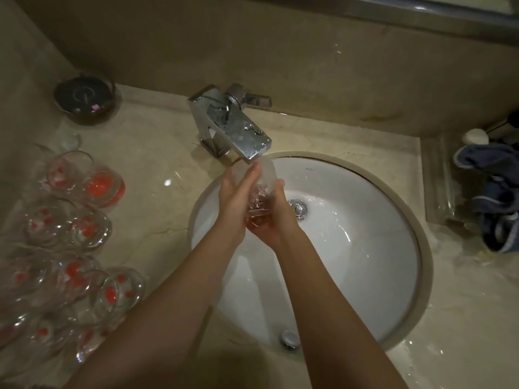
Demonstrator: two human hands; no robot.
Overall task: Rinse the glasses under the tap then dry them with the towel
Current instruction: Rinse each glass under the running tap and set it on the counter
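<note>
1. Held over the white sink just under the spout of the chrome tap: one clear glass, long axis tilted, mouth up toward the spout, base down toward the wrists.
2. Gripped from both sides: left hand curled along the glass's left wall, right hand cupped round its base and right wall.
3. Seen on the sink's far rim: small dark writing, too small to read.
4. Crowded on the worktop to the left: other clear glasses with red markings, well apart from the sink.
5. Parked behind them near the wall: a dark round bowl, small bits inside, unclear what.
6. Heaped at the right edge: a blue towel, beside wet worktop.
</note>
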